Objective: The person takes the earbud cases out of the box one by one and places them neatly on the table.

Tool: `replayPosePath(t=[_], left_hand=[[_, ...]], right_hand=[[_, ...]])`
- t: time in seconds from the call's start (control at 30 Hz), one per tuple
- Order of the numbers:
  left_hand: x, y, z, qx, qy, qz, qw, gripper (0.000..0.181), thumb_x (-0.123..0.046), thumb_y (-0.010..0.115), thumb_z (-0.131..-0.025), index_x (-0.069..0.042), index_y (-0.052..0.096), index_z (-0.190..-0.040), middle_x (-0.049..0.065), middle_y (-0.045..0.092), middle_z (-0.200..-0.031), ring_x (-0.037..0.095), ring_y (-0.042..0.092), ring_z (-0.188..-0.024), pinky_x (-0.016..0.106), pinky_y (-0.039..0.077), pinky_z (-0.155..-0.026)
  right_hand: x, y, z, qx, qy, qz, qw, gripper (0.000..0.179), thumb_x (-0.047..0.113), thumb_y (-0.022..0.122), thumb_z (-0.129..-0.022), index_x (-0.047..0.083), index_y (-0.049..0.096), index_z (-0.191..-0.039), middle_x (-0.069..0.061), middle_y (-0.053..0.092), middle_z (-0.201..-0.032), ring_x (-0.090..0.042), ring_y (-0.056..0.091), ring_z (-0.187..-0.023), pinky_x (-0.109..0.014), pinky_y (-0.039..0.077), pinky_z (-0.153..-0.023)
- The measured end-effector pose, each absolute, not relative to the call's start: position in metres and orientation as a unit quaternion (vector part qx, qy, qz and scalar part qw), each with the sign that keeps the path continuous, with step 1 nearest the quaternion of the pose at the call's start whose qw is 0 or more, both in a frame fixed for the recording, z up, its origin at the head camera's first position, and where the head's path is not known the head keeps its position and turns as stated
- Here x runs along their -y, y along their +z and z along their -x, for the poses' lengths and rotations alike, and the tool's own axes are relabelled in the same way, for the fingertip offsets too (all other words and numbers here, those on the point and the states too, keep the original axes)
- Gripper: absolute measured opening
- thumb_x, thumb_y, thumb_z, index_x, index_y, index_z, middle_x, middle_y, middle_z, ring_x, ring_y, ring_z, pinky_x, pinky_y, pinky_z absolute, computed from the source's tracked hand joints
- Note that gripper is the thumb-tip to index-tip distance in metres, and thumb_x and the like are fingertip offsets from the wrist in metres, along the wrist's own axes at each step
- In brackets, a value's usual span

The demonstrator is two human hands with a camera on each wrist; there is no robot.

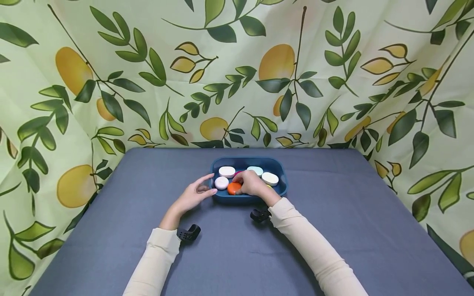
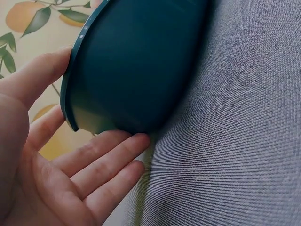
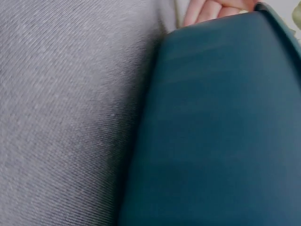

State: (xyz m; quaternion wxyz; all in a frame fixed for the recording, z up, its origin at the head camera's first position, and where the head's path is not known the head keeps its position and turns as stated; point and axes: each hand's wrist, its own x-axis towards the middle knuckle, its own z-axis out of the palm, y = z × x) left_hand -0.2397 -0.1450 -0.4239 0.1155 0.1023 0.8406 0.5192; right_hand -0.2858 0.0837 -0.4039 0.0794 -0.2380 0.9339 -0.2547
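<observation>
A dark blue oblong basin (image 1: 249,200) stands on the table and holds several smooth, soap-like pieces. My left hand (image 1: 193,194) is at the basin's left end. In the left wrist view the thumb of the left hand (image 2: 70,174) touches the rim, while its fairly straight fingers lie against the outer wall. My right hand (image 1: 253,183) reaches over the front rim and pinches a round orange piece (image 1: 234,188) between thumb and fingers. The right wrist view shows only the basin's outer wall (image 3: 221,127) and part of the left hand (image 3: 214,10), not the right fingers.
Near the right hand lie a white oval piece (image 1: 270,179), a pale mint one (image 1: 255,170) and a partly covered red-pink one. Left of these are another white oval (image 1: 227,172) and a pale round piece (image 1: 221,183). A leaf-patterned cloth (image 1: 229,90) hangs behind the grey table (image 1: 222,255).
</observation>
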Motion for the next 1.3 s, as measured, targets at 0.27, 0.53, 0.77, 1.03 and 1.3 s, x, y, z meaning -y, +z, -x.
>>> replayPosePath(t=[0.27,0.53,0.77,1.03,1.3], left_hand=[[0.145,-0.427,0.244,-0.836,0.528,-0.093,0.115,0.063,-0.034,0.065,-0.092,-0.024,0.038,-0.148,0.024,0.051,-0.141,0.035,0.053,-0.128,0.053,0.047,-0.103],[0.146,-0.425,0.243,-0.831,0.537,-0.099,0.11,0.064,-0.031,0.064,-0.092,-0.023,0.036,-0.149,0.021,0.044,-0.148,0.036,0.051,-0.13,0.052,0.046,-0.104],[0.145,-0.424,0.242,-0.828,0.54,-0.096,0.119,0.065,-0.03,0.064,-0.092,-0.022,0.035,-0.15,0.021,0.043,-0.149,0.036,0.051,-0.131,0.054,0.045,-0.105],[0.143,-0.425,0.243,-0.829,0.539,-0.092,0.115,0.064,-0.03,0.064,-0.093,-0.02,0.036,-0.149,0.024,0.047,-0.145,0.037,0.053,-0.129,0.055,0.044,-0.106],[0.143,-0.426,0.244,-0.83,0.538,-0.087,0.115,0.064,-0.03,0.064,-0.093,-0.02,0.036,-0.149,0.024,0.046,-0.146,0.037,0.052,-0.13,0.055,0.043,-0.107]], right_hand=[[-0.103,-0.403,0.276,-0.907,-0.363,0.209,0.045,0.042,0.01,0.081,-0.073,-0.002,0.069,-0.111,-0.018,0.072,-0.108,-0.025,0.067,-0.092,-0.035,0.057,-0.088],[-0.116,-0.395,0.261,-0.878,-0.437,0.196,0.012,0.046,0.011,0.082,-0.074,-0.002,0.067,-0.115,-0.02,0.07,-0.113,-0.029,0.068,-0.096,-0.041,0.056,-0.091],[-0.118,-0.392,0.251,-0.866,-0.459,0.2,0.009,0.045,0.011,0.083,-0.072,-0.003,0.068,-0.112,-0.021,0.071,-0.109,-0.028,0.069,-0.092,-0.044,0.056,-0.089],[-0.115,-0.39,0.229,-0.845,-0.475,0.246,0.002,0.046,0.011,0.084,-0.071,-0.004,0.068,-0.111,-0.021,0.072,-0.108,-0.028,0.07,-0.092,-0.039,0.058,-0.087],[-0.113,-0.389,0.214,-0.843,-0.466,0.268,0.018,0.048,0.014,0.085,-0.07,-0.001,0.068,-0.113,-0.017,0.072,-0.109,-0.026,0.071,-0.094,-0.034,0.058,-0.088]])
